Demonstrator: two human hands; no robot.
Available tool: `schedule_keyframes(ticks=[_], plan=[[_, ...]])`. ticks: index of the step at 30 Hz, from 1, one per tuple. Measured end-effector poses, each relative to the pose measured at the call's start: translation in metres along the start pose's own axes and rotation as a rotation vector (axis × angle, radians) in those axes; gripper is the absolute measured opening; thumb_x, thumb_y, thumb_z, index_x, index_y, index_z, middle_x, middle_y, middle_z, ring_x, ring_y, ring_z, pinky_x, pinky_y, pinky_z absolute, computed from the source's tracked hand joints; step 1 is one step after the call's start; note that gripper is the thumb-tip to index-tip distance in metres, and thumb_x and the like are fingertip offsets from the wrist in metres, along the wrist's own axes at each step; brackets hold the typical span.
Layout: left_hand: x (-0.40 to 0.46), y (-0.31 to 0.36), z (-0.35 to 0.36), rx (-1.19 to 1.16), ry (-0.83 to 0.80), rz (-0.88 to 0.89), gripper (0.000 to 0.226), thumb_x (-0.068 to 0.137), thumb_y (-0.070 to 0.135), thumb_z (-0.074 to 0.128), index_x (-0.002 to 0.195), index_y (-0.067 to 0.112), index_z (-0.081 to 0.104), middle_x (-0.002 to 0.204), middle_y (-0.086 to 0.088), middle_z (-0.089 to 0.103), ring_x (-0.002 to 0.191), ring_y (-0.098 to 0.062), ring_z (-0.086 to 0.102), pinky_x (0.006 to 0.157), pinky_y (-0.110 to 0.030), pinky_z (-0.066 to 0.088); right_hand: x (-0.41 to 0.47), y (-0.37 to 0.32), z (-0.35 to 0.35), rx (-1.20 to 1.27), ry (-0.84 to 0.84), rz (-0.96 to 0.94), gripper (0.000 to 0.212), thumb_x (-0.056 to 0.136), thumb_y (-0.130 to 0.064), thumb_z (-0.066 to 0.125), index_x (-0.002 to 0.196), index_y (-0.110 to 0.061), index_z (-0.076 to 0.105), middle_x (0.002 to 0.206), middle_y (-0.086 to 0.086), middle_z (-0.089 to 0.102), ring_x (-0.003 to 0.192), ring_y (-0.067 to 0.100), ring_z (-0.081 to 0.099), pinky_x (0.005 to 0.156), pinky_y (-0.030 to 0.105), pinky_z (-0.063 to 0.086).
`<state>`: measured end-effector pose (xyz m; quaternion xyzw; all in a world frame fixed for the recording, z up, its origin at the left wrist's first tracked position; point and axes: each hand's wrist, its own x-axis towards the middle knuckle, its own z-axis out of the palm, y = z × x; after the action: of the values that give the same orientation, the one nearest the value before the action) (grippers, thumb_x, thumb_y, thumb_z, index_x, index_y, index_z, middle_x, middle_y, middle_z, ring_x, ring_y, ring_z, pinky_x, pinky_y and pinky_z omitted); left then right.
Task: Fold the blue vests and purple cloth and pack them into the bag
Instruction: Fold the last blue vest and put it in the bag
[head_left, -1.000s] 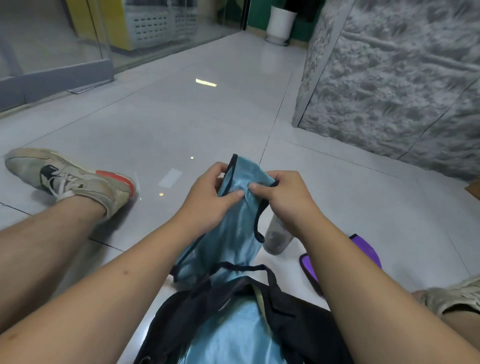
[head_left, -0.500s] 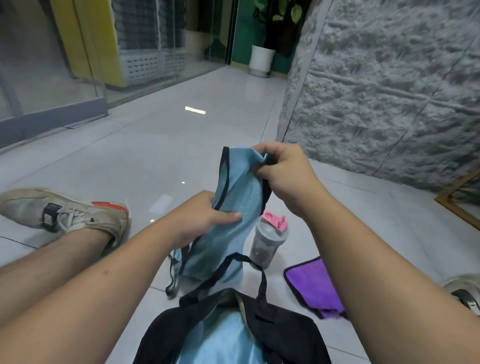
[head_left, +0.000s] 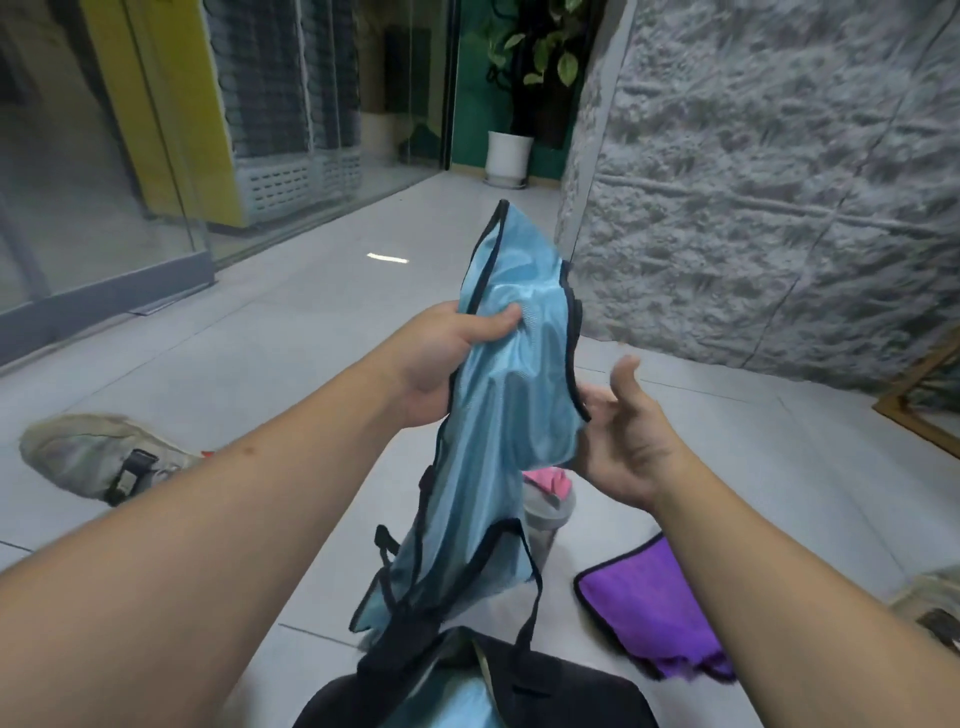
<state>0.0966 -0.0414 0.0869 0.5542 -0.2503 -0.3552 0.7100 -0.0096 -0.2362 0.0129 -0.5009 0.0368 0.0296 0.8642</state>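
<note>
A light blue vest (head_left: 498, 415) with black trim hangs lifted in front of me, its lower end trailing down to the bag. My left hand (head_left: 447, 358) grips the vest near its top, thumb across the fabric. My right hand (head_left: 631, 436) is beside the vest's right edge, palm up with fingers spread, fingertips hidden behind the cloth. A black bag (head_left: 550, 691) lies open at the bottom with another blue vest (head_left: 462, 706) inside. The purple cloth (head_left: 649, 608) with black edging lies flat on the floor to the right.
A clear bottle with a pink lid (head_left: 548, 499) stands on the tiled floor behind the vest. My left shoe (head_left: 104, 457) is at the left, my right shoe (head_left: 930, 608) at the right edge. A grey stone wall (head_left: 779, 208) rises on the right.
The vest has been raised higher. My left hand moved up to grip it near the top, while my right hand let go of the top and dropped to its right side, opening.
</note>
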Motion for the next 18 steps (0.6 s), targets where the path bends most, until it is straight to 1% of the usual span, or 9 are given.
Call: schedule_keyframes(ticks=[2,5,7,8,10,12,15,17,18], plan=[[0.001,0.01,0.0,-0.007,0.001,0.011,0.032,0.101,0.023,0.063,0.127,0.005,0.068,0.115,-0.012,0.075,0.099,-0.028,0.074,0.088,-0.041,0.063,-0.006,0.011,-0.005,-0.093,-0.064,0.037,0.114,0.062,-0.064,0.089,0.154,-0.01,0.047,0.156,0.014,0.051,0.145,0.038,0.046,0.121,0.065,0.029],[0.004,0.021,-0.002,0.001,0.014,0.027,0.039,0.1,0.028,0.064,0.131,0.005,0.067,0.119,-0.013,0.075,0.104,-0.03,0.073,0.091,-0.043,0.062,-0.002,0.021,0.0,-0.28,0.132,0.012,0.065,0.07,-0.029,0.095,0.125,-0.006,0.07,0.131,0.017,0.069,0.119,0.037,0.062,0.12,0.059,0.035],[0.007,0.023,-0.007,0.019,0.053,0.034,0.037,0.1,0.03,0.065,0.129,0.006,0.069,0.121,-0.012,0.075,0.107,-0.03,0.074,0.093,-0.043,0.061,0.001,0.018,0.007,-0.36,0.269,-0.06,0.029,0.086,-0.013,0.081,0.113,-0.005,0.075,0.12,0.017,0.075,0.11,0.032,0.07,0.113,0.053,0.047],[0.008,0.023,-0.012,0.032,0.074,0.028,0.036,0.101,0.03,0.064,0.129,0.007,0.069,0.122,-0.012,0.075,0.11,-0.03,0.073,0.094,-0.043,0.06,0.001,0.012,0.01,-0.385,0.296,-0.093,0.019,0.093,-0.008,0.072,0.111,-0.004,0.075,0.117,0.017,0.076,0.107,0.031,0.071,0.107,0.049,0.051],[0.009,0.021,-0.024,0.068,0.115,-0.016,0.036,0.105,0.034,0.059,0.128,0.008,0.069,0.123,-0.012,0.075,0.113,-0.029,0.073,0.096,-0.043,0.058,0.0,-0.004,0.015,-0.431,0.311,-0.141,0.017,0.098,-0.004,0.064,0.109,-0.003,0.076,0.115,0.018,0.077,0.104,0.031,0.072,0.1,0.046,0.053],[0.007,0.019,-0.034,0.122,0.132,-0.083,0.041,0.107,0.041,0.052,0.126,0.008,0.068,0.122,-0.011,0.076,0.111,-0.027,0.074,0.096,-0.041,0.057,-0.002,-0.023,0.023,-0.485,0.311,-0.165,0.018,0.099,-0.004,0.062,0.11,-0.002,0.077,0.116,0.021,0.076,0.105,0.032,0.072,0.102,0.05,0.051],[0.003,0.023,-0.041,0.154,0.125,-0.158,0.053,0.107,0.051,0.044,0.129,0.009,0.066,0.121,-0.009,0.077,0.108,-0.024,0.075,0.088,-0.038,0.058,-0.004,-0.044,0.038,-0.543,0.336,-0.183,0.02,0.103,-0.008,0.06,0.113,-0.003,0.076,0.117,0.019,0.076,0.105,0.033,0.073,0.098,0.048,0.054],[0.002,0.029,-0.044,0.038,0.12,-0.119,0.064,0.104,0.062,0.04,0.132,0.01,0.065,0.122,-0.011,0.076,0.107,-0.026,0.076,0.086,-0.039,0.06,-0.005,-0.056,0.049,-0.518,0.358,-0.203,0.021,0.104,-0.01,0.059,0.117,-0.003,0.074,0.116,0.017,0.077,0.105,0.031,0.074,0.094,0.043,0.058],[0.001,0.031,-0.047,-0.096,0.098,-0.06,0.074,0.101,0.069,0.037,0.135,0.009,0.063,0.126,-0.014,0.074,0.112,-0.029,0.074,0.092,-0.042,0.059,-0.005,-0.061,0.054,-0.467,0.359,-0.211,0.022,0.104,-0.011,0.059,0.119,-0.002,0.072,0.116,0.016,0.077,0.105,0.031,0.074,0.093,0.04,0.06]])
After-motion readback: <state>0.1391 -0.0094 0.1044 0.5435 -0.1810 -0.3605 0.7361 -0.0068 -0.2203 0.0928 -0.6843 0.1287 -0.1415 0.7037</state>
